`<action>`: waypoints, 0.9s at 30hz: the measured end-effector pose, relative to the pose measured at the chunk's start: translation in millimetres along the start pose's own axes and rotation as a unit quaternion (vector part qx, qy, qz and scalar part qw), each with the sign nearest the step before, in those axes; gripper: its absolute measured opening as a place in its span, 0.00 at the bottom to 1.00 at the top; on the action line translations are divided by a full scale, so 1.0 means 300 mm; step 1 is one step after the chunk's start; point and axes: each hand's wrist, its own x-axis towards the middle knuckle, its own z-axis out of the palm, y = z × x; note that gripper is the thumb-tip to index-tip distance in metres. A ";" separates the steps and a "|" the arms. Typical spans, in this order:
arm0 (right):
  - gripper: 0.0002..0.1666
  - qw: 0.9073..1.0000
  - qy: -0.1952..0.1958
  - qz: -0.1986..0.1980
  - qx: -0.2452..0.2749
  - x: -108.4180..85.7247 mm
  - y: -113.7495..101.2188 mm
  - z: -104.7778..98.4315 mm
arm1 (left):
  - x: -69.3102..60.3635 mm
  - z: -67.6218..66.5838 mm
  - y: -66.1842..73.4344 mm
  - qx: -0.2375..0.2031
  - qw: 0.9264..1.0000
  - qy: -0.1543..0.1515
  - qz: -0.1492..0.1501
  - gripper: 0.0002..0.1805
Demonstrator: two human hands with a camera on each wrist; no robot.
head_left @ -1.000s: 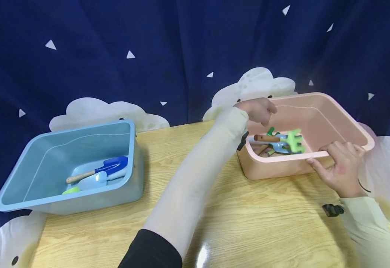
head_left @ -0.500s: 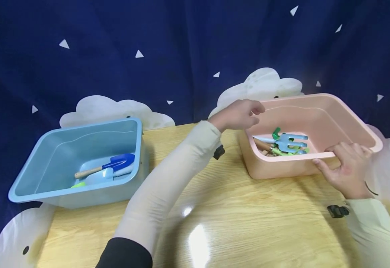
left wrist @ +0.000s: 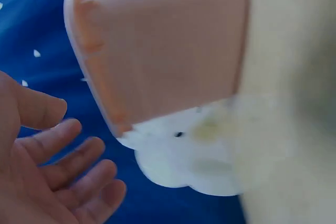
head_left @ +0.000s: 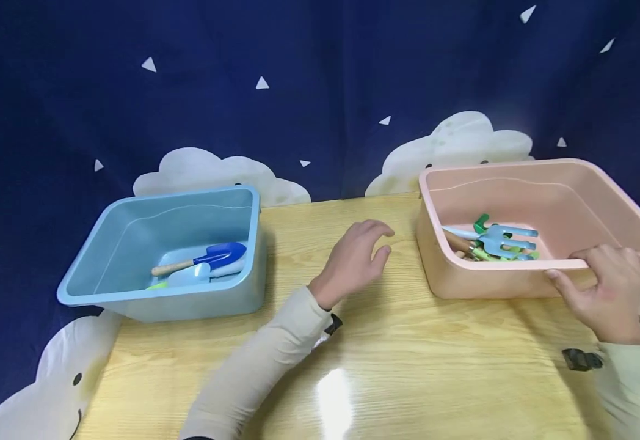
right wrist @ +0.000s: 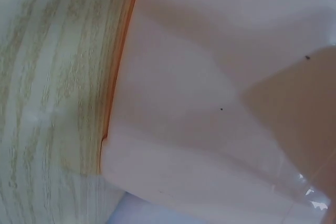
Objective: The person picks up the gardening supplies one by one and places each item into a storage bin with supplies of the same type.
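Note:
My left hand (head_left: 353, 260) hovers over the table between the two tubs, holding nothing, its fingers loosely bent. In the left wrist view the same hand (left wrist: 63, 166) shows its spread fingers, apart from the pink tub (left wrist: 163, 51). With my right hand (head_left: 608, 290) I grip the near rim of the pink tub (head_left: 501, 280), thumb outside and fingers over the edge. Inside that tub lie a light blue toy hand fork (head_left: 504, 240), a green piece (head_left: 481, 223) and other partly hidden green and wooden-handled tools. The right wrist view shows only the tub's wall (right wrist: 210, 77) and tabletop.
At left stands a blue tub (head_left: 157, 300) holding a dark blue trowel (head_left: 221, 255) with a wooden handle, a light blue scoop (head_left: 189, 276) and a bit of light green. Both tubs rest on the wooden table (head_left: 408, 366). A dark blue curtain (head_left: 320, 73) hangs behind.
A green toy hand fork, blurred beneath my left hand earlier, now lies among the tools in the pink tub. My left hand has drawn back left and nearer me. The right hand keeps its grip.

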 end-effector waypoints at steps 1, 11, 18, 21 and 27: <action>0.51 1.000 -0.001 0.003 -0.005 -0.004 0.007 -0.011 | -0.029 0.016 -0.009 -0.004 1.000 -0.005 -0.017 0.16; 0.50 0.999 0.035 0.006 0.026 -0.004 0.042 -0.015 | -0.170 0.060 -0.058 -0.038 0.995 -0.012 -0.092 0.18; 0.49 0.999 0.033 -0.004 0.032 0.006 0.060 -0.001 | -0.178 0.034 -0.073 -0.035 0.991 -0.019 -0.125 0.20; 0.43 1.000 -0.002 -0.011 0.018 0.001 0.070 -0.011 | -0.198 0.008 -0.078 -0.022 0.992 -0.024 -0.123 0.20; 0.36 0.997 -0.021 0.022 0.070 -0.010 0.022 -0.071 | -0.263 -0.061 -0.066 0.031 0.996 -0.010 -0.085 0.21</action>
